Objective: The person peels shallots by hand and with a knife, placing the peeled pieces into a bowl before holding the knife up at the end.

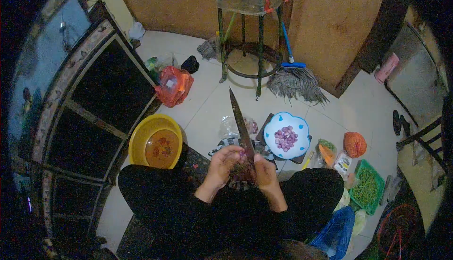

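Note:
My right hand [267, 176] is closed around the lower end of a long, dark-bladed knife [239, 118], whose tip points up and away from me. Pinched in the fingers of my left hand [220, 166] is a small purple shallot [243, 155], right beside the blade. Beyond my right hand stands a white bowl with blue marks [272, 128], holding peeled shallots [286, 139]. A clear plastic bag [229, 127] lies on the floor behind the knife, with more purple pieces near it. My hands partly cover the dark scraps below them.
To the left is a yellow basin [133, 139] of brownish water, with a red plastic bag [174, 86] behind it. A stool [260, 54] and a mop [297, 85] stand ahead. At right are a green basket [377, 196], an orange-red bag [355, 144] and vegetables.

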`<action>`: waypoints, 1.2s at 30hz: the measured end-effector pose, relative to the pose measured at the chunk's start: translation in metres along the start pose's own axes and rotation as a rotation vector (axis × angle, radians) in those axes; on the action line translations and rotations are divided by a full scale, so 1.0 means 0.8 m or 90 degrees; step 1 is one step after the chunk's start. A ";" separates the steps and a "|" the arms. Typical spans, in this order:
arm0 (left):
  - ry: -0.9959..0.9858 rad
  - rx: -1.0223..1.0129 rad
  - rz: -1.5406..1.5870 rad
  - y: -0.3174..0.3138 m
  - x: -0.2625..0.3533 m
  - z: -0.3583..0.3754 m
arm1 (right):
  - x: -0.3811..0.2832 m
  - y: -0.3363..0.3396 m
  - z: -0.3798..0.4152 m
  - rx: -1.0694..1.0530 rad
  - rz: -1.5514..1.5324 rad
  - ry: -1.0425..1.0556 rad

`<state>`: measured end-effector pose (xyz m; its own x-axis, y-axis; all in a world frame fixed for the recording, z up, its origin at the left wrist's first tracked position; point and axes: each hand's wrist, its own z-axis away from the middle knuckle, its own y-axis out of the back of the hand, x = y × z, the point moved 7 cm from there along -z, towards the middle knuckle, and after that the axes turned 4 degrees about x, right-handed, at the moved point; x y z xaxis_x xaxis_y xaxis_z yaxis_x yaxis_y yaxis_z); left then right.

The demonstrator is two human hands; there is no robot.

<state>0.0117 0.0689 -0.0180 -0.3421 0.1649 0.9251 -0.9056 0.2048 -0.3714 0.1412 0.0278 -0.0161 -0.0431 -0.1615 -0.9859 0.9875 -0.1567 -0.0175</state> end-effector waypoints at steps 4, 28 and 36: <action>0.021 0.002 0.029 -0.003 0.005 0.000 | -0.023 -0.003 0.004 -0.015 -0.083 -0.022; 0.064 0.168 0.155 0.038 -0.020 -0.016 | -0.022 0.023 0.005 0.071 0.141 0.002; 0.086 0.130 0.099 0.030 -0.033 -0.025 | 0.038 0.015 -0.007 0.015 0.168 0.024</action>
<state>0.0042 0.0890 -0.0528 -0.4565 0.3096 0.8342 -0.8815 -0.0300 -0.4712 0.1524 0.0265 -0.0474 0.2223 -0.1634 -0.9612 0.9599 -0.1363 0.2451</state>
